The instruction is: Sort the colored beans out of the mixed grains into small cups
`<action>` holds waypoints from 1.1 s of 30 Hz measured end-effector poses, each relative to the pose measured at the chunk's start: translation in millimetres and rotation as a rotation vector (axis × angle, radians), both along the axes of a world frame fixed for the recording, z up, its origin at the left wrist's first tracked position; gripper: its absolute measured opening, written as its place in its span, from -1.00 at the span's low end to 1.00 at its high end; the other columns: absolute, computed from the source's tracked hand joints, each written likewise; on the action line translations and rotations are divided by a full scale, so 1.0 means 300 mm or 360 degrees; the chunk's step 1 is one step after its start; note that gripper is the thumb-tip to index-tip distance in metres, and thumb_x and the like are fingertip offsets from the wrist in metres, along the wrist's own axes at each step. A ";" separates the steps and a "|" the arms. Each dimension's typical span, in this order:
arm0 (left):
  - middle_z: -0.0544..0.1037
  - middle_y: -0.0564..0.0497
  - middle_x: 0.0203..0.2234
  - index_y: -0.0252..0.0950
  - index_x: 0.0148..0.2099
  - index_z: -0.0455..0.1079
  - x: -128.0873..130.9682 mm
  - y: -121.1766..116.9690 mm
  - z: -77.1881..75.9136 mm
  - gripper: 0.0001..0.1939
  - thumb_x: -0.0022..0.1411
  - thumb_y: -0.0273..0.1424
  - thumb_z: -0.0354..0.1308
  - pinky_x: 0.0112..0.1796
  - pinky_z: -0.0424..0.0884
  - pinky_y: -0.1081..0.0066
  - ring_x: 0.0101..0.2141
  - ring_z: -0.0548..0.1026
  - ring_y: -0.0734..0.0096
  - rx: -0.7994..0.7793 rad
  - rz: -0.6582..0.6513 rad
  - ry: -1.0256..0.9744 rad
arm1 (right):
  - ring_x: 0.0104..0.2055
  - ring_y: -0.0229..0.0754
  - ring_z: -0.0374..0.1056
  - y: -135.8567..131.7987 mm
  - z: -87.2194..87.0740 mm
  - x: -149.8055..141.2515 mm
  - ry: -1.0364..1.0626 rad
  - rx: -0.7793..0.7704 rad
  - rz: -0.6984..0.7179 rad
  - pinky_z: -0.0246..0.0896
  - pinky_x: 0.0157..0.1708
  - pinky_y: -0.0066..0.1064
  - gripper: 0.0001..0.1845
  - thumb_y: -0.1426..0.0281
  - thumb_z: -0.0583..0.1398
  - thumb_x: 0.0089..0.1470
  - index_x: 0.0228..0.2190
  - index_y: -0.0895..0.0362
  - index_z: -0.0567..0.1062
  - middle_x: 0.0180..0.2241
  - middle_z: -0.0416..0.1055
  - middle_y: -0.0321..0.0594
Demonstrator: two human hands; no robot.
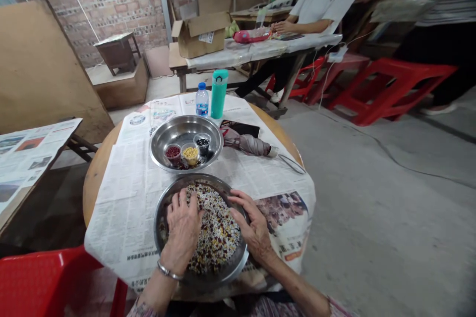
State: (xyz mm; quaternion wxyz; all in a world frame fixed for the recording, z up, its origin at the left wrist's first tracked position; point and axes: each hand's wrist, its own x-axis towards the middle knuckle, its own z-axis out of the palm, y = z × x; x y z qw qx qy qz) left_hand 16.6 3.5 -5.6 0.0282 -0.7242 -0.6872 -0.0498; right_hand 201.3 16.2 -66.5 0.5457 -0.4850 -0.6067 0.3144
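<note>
In the head view, looking down on a round wooden tabletop (92, 183), spread with newspaper (121, 203). Set in a room with a brick wall (122, 0), a grey floor (357, 208), red stools (386, 89) and, beyond, a person (320, 5) seated at another table (260, 50) beside a cardboard box (204, 39).

Placed at the near side of the tabletop, between both hands, a near bowl (235, 256) of mixed grains (213, 223). Round, mouth facing up, with the grains running longest from far to near. Just beyond, a far bowl (161, 141); to its right, an umbrella (247, 143) lying lengthwise with its strap end to the right and nearer.

Counted: two metal bowls; three cups, of red beans (173, 152), yellow grains (190, 152) and black beans (202, 142); two bottles, one clear (202, 102), one teal (219, 95); one umbrella.

Resting palm down on the grains at the left, the left hand (183, 225), grip loose, fingers slightly bent. Open at the right rim, thumb inward, the right hand (256, 230), grip released.
</note>
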 end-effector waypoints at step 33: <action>0.30 -0.14 0.15 -0.12 0.31 0.15 -0.039 -0.234 0.083 -0.34 0.25 -0.26 0.31 0.00 0.51 0.14 0.11 0.36 0.08 -0.0572 -0.0228 -0.0280 | 0.12 0.01 0.38 -0.009 0.012 0.002 -0.0018 0.0067 -0.0014 0.23 0.18 0.01 -0.78 0.26 0.20 0.20 -0.15 0.02 0.58 0.04 0.49 -0.11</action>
